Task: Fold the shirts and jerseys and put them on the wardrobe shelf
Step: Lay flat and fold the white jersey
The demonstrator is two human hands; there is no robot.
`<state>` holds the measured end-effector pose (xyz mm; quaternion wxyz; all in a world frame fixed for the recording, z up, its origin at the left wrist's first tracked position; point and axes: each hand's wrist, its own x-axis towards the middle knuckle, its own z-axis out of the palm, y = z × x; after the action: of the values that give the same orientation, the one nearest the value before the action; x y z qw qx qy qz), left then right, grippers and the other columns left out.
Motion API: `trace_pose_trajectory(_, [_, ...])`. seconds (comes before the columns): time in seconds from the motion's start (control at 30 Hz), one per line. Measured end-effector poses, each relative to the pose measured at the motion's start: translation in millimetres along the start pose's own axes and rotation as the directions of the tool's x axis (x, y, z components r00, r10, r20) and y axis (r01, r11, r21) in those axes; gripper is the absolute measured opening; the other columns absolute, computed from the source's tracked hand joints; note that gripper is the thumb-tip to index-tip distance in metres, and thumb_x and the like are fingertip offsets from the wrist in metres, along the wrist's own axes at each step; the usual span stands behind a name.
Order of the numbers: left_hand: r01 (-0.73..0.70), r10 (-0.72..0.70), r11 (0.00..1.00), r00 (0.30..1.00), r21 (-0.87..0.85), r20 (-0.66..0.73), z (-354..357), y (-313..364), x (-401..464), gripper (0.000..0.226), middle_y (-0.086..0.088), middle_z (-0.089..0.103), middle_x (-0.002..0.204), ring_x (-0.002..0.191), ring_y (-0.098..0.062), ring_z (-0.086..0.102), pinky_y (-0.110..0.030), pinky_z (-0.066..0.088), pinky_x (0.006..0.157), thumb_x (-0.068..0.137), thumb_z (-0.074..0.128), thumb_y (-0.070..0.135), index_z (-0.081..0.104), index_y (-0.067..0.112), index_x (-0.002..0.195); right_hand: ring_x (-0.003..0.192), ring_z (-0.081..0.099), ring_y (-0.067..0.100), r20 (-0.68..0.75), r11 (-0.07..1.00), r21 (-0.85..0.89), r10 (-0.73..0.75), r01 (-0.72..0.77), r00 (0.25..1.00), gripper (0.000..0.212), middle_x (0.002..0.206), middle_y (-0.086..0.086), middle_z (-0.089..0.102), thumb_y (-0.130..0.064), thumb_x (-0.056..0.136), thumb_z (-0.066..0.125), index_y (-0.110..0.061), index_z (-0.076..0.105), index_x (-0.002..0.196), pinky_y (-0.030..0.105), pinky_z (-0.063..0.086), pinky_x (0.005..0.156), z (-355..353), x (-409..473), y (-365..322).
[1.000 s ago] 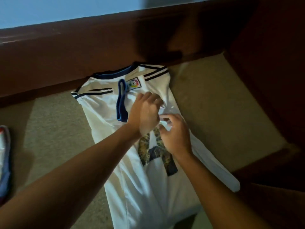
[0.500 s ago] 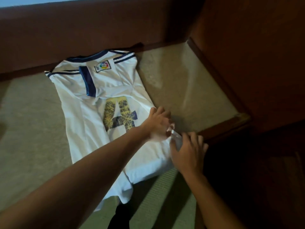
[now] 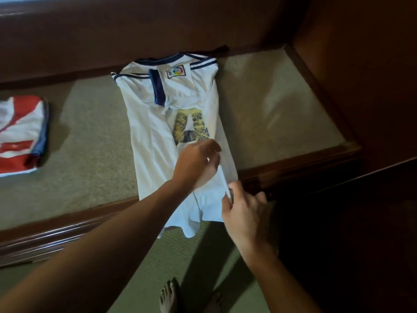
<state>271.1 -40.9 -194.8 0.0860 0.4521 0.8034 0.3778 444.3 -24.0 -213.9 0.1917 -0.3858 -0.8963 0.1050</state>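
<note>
A white jersey [image 3: 155, 141] with navy trim and a yellow-and-blue number lies lengthwise on the olive shelf surface [image 3: 270, 102], both sides folded inward, its hem hanging over the front edge. My left hand [image 3: 198, 161] rests on the jersey's lower right part, fingers curled at the folded edge. My right hand [image 3: 243, 208] pinches that same folded right edge lower down, near the shelf's front lip. A folded red-and-white jersey [image 3: 20, 134] lies on the shelf at the far left.
A dark wooden back wall [image 3: 158, 30] and right side panel [image 3: 361, 75] enclose the shelf. A wooden lip [image 3: 67, 224] runs along its front. Below, green matting [image 3: 198, 263] and my bare feet [image 3: 171, 297] show.
Both hands have slid from the jersey's chest down its right folded edge to the hem. The view has shifted, and the red-and-white jersey is back in sight at the left.
</note>
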Motion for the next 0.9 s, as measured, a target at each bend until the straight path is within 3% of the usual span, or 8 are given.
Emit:
trace_pose_trajectory(0.1, [0.186, -0.199, 0.974, 0.975, -0.13, -0.094, -10.7, -2.5, -16.5, 0.024, 0.005, 0.071, 0.078, 0.071, -0.008, 0.065, -0.023, 0.05, 0.065, 0.086, 0.054, 0.026, 0.075, 0.015, 0.086, 0.059, 0.064, 0.024, 0.039, 0.998, 0.043, -0.054, 0.053, 0.998, 0.027, 0.067, 0.001, 0.071, -0.013, 0.072, 0.079, -0.016, 0.066, 0.095, 0.033, 0.041, 0.063, 8.6, -20.7, -20.9])
trace_pose_trajectory(0.17, [0.381, -0.392, 0.897, 0.92, -0.225, -0.006, -8.2, -8.4, -19.9, 0.019, 0.002, 0.07, 0.081, 0.072, -0.014, 0.067, -0.029, 0.054, 0.066, 0.087, 0.056, 0.028, 0.072, 0.018, 0.093, 0.064, 0.067, 0.022, 0.086, 0.997, 0.058, -0.052, 0.047, 0.995, 0.035, 0.071, 0.0, 0.072, -0.013, 0.071, 0.081, -0.017, 0.066, 0.102, 0.034, 0.044, 0.065, 19.1, -32.0, -25.0])
trace_pose_trajectory(0.27, [0.676, -0.666, 0.547, 0.709, -0.494, 0.233, 0.6, -23.1, -6.2, 0.035, -0.009, 0.07, 0.094, 0.073, -0.024, 0.073, -0.041, 0.063, 0.07, 0.083, 0.063, 0.022, 0.058, 0.017, 0.117, 0.068, 0.069, 0.024, 0.185, 0.999, 0.016, -0.038, 0.036, 0.982, 0.04, 0.076, -0.001, 0.073, -0.02, 0.072, 0.082, -0.019, 0.064, 0.108, 0.036, 0.047, 0.066, 32.8, -42.2, -21.8])
trace_pose_trajectory(0.43, [0.727, -0.722, 0.217, 0.569, -0.651, 0.394, -0.6, -39.4, 49.7, 0.011, -0.006, 0.06, 0.065, 0.047, -0.014, 0.054, -0.021, 0.047, 0.046, 0.094, 0.062, 0.017, 0.061, 0.007, 0.096, 0.074, 0.069, 0.021, 0.127, 0.995, 0.093, 0.035, -0.047, 0.991, 0.034, 0.084, -0.003, 0.073, -0.048, 0.089, 0.066, -0.02, 0.071, 0.107, 0.037, 0.05, 0.071, 41.4, -28.3, -8.4])
trace_pose_trajectory(0.53, [0.692, -0.705, 0.1, 0.557, -0.715, 0.44, 1.4, -49.4, 82.8, 0.019, 0.002, 0.046, 0.049, 0.027, -0.006, 0.039, -0.013, 0.029, 0.033, 0.097, 0.059, 0.015, 0.048, 0.013, 0.082, 0.076, 0.068, 0.027, 0.017, 0.985, 0.165, 0.047, -0.05, 0.999, 0.025, 0.09, 0.001, 0.07, -0.038, 0.093, 0.06, -0.018, 0.072, 0.102, 0.037, 0.052, 0.067, 45.1, 0.5, -3.5])
trace_pose_trajectory(0.63, [0.637, -0.712, 0.001, 0.541, -0.771, 0.447, 1.8, -59.8, 114.3, 0.019, -0.001, 0.042, 0.064, 0.035, -0.007, 0.037, -0.015, 0.027, 0.035, 0.098, 0.06, 0.015, 0.049, 0.014, 0.083, 0.082, 0.066, 0.032, 0.025, 0.988, 0.15, 0.017, -0.02, 1.0, 0.023, 0.093, 0.004, 0.068, -0.026, 0.09, 0.06, -0.017, 0.072, 0.107, 0.041, 0.053, 0.069, 54.6, 36.9, 0.3])
trace_pose_trajectory(0.77, [0.656, -0.753, -0.053, 0.469, -0.753, 0.461, 0.9, -67.2, 139.1, 0.03, 0.003, 0.039, 0.051, 0.038, -0.007, 0.031, -0.017, 0.023, 0.037, 0.094, 0.068, 0.025, 0.052, 0.018, 0.071, 0.093, 0.067, 0.03, 0.186, 0.995, 0.089, -0.054, 0.038, 0.981, 0.033, 0.105, 0.004, 0.068, -0.026, 0.097, 0.055, -0.02, 0.064, 0.128, 0.042, 0.054, 0.079, 63.4, 75.3, -7.3])
trace_pose_trajectory(0.9, [0.657, -0.793, 0.142, 0.524, -0.741, 0.312, -3.0, -79.9, 155.4, 0.017, 0.0, 0.045, 0.062, 0.055, -0.015, 0.043, -0.021, 0.034, 0.047, 0.088, 0.07, 0.021, 0.06, 0.015, 0.075, 0.095, 0.067, 0.03, 0.262, 0.995, 0.019, -0.099, 0.097, 0.96, 0.036, 0.109, 0.002, 0.069, -0.033, 0.099, 0.051, -0.024, 0.059, 0.132, 0.04, 0.053, 0.081, 67.4, 95.6, -11.9])
